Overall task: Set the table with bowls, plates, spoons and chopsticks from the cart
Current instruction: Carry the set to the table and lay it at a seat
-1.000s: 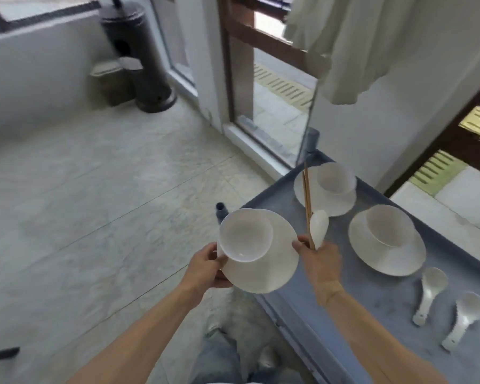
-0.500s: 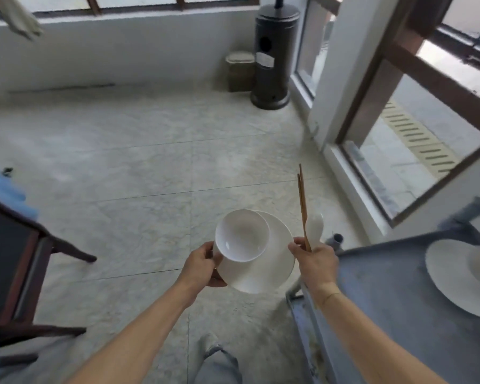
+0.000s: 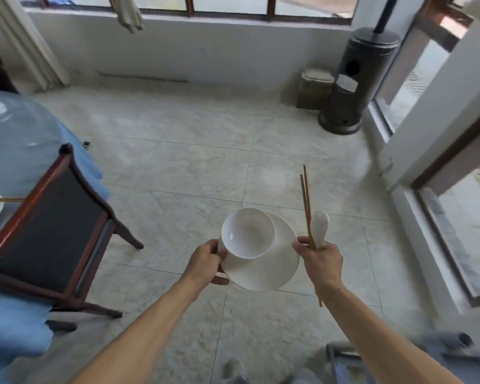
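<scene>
— Four pieces, one trip: your left hand (image 3: pixel 205 263) grips the plate (image 3: pixel 272 268) with the bowl (image 3: pixel 247 234) riding on it; your right hand (image 3: pixel 323 261) pinches the chopsticks (image 3: pixel 305 200) and spoon (image 3: pixel 319 227), both pointing up and away.

— Where's the desk (image 3: pixel 9 151)?

— Far to your left, beyond the chair (image 3: pixel 47 225). A plate and chopsticks already lie on it. The load sits mid-floor, so your left hand is nearer; judging by that, the plate lands first.
</scene>
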### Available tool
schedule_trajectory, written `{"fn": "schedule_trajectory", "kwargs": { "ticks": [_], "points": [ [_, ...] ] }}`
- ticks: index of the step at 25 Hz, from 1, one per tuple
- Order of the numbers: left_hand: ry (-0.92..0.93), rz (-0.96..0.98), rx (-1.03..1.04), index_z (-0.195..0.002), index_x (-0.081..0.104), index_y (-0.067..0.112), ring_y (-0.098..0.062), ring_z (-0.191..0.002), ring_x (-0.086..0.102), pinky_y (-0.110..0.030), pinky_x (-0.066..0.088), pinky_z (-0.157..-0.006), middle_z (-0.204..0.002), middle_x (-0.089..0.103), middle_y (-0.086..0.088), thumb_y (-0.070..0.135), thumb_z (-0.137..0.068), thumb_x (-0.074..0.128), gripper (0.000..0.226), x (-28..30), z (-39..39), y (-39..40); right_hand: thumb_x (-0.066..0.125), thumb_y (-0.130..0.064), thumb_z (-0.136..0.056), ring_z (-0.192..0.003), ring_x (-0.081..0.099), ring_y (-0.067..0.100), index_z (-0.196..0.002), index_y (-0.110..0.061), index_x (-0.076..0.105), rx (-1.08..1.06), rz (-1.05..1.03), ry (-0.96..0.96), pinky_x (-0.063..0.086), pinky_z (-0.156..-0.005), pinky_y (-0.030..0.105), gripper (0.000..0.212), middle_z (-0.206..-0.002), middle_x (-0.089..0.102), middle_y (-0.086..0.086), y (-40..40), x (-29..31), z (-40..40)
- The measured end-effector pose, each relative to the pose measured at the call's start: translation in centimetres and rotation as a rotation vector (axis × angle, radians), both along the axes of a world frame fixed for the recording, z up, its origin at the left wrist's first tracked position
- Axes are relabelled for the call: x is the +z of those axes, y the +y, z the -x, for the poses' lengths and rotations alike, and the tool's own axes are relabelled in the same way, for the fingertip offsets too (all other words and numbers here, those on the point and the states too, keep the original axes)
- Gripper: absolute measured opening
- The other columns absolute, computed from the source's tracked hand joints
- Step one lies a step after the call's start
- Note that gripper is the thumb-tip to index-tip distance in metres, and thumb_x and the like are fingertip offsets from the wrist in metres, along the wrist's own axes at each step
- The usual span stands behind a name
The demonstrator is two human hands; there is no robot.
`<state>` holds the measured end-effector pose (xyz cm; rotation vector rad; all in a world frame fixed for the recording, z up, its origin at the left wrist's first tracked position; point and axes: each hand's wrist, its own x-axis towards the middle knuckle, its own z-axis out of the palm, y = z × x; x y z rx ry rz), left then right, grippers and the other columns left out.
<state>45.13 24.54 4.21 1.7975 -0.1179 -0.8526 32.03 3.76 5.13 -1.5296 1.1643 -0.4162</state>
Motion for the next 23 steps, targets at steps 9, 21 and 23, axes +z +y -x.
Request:
{"fn": "schedule_trajectory", "kwargs": {
  "ticks": [9, 21, 23],
  "points": [
    [-0.005, -0.039, 0.173, -0.104, 0.069, 0.023, -0.014, -0.072, 0.071, -0.032, 0.057, -0.054, -0.1, 0.073, -0.005, 0.013, -0.093, 0.051, 0.023, -0.4, -11.5, 2.0, 0.08, -0.019, -0.076, -0.056, 0.052, 0.011, -0.081, -0.024, 0.077, 0.182, -0.059, -0.015, 0.047, -0.057, 0.03, 0.007, -0.074, 0.069, -0.002, -1.0, -1.4, -15.7],
    [0.01, -0.048, 0.394, -0.104, 0.071, 0.02, -0.018, -0.078, 0.073, -0.032, 0.058, -0.056, -0.1, 0.074, -0.006, 0.019, -0.09, 0.058, 0.019, -0.2, -27.1, -3.2, 0.079, -0.02, -0.075, -0.068, 0.063, 0.007, -0.07, -0.031, 0.074, 0.446, -0.05, -0.007, 0.043, -0.053, 0.021, 0.014, -0.071, 0.069, -0.013, -7.8, 0.2, -36.4],
    [0.01, -0.04, 0.416, -0.106, 0.071, 0.018, -0.018, -0.078, 0.073, -0.032, 0.058, -0.057, -0.101, 0.073, -0.008, 0.016, -0.091, 0.058, 0.02, -0.1, -29.6, -3.6, 0.079, -0.02, -0.076, -0.064, 0.061, 0.008, -0.071, -0.031, 0.074, 0.475, -0.038, 0.004, 0.042, -0.05, 0.02, 0.013, -0.072, 0.069, -0.011, -8.2, 0.5, -39.4]
  ]
}}
